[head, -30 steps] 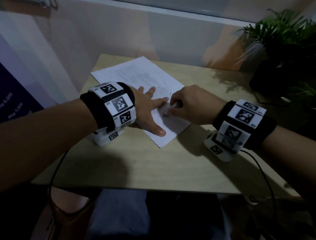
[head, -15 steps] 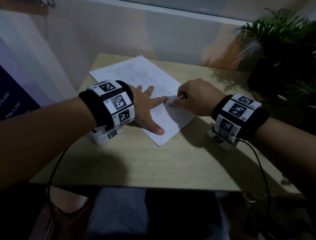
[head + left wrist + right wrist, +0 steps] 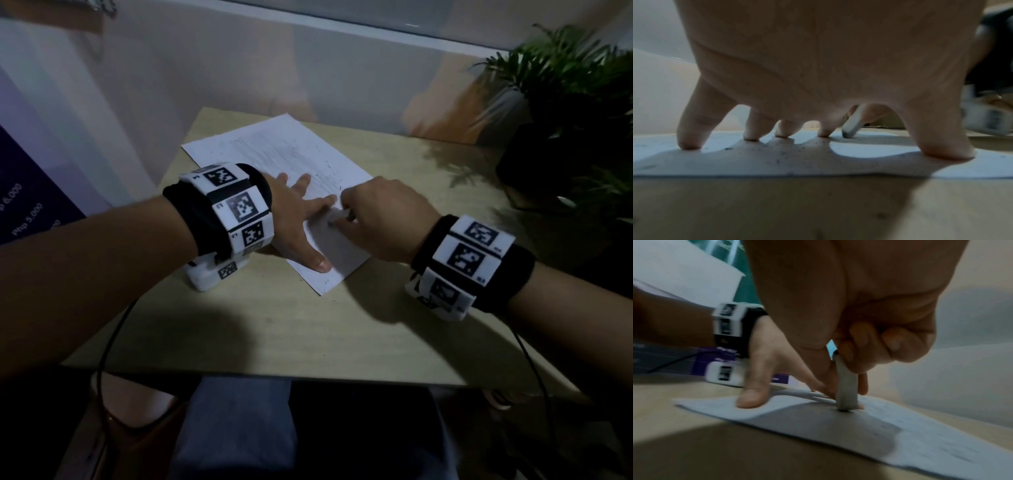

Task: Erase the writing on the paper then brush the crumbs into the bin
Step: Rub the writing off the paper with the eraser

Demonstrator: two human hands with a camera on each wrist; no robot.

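1. The paper (image 3: pixel 284 164) lies skewed on the far left part of the tabletop (image 3: pixel 308 335), one corner reaching toward the table's far left corner and the opposite corner pointing back toward the near edge.
2. The left hand (image 3: pixel 294 219) lies flat on the near half of the sheet, fingers straight and spread; in the left wrist view the fingertips (image 3: pixel 688 142) and thumb press down on the paper, with the palm arched above it.
3. The right hand (image 3: pixel 380 219) is curled round a white eraser (image 3: pixel 845 386) — thumb on one side, fingers on the other — and holds it nearly upright, tilted a little.
4. The eraser's lower end, darkened with grey, touches the paper just beside the left index fingertip, between that finger and the left thumb.
5. Dark crumbs (image 3: pixel 777 155) are scattered on the sheet under and in front of the left palm.
6. Faint pencil lines (image 3: pixel 291 150) show on the far half of the paper; they cannot be read.
7. Both wrists wear black bands with white marker blocks, and a cable runs off the near edge from each.
8. A potted plant (image 3: pixel 565 102) stands past the tabletop's far right corner — well apart from the paper.
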